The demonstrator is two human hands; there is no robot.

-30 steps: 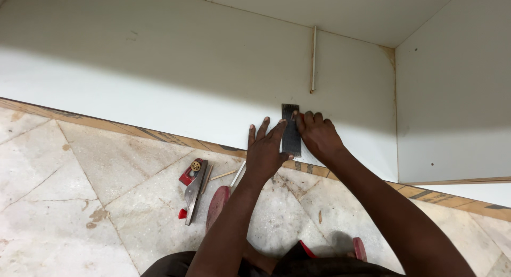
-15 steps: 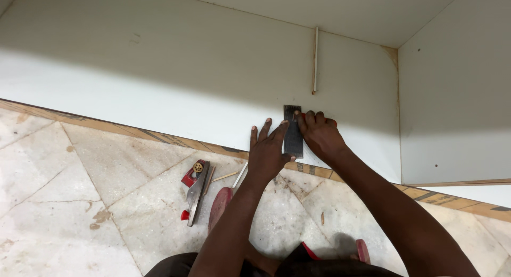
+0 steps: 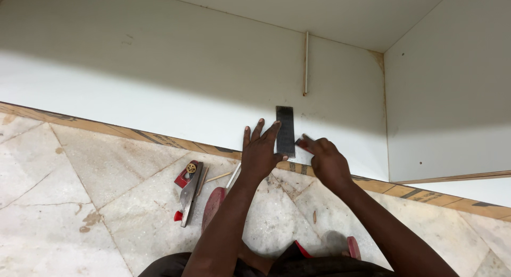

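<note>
Pressing one dark square (image 3: 285,131) flat, left hand (image 3: 261,154) grip released, right hand (image 3: 326,162) grip clenched on one red pencil (image 3: 303,144), one hand plane (image 3: 188,192) nearby

We see two bare forearms, no sleeves, left hand (image 3: 259,156) and right hand (image 3: 326,163) ungloved and ringless, dark clothing with red trim below.

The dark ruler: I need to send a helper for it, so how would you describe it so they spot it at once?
Look at the white board lying along the marble floor. Near its front edge, the left hand presses a short ruler flat, with the right hand beside it. It is the only dark, flat rectangle on the board, unlike the pale stick farther back.
</note>
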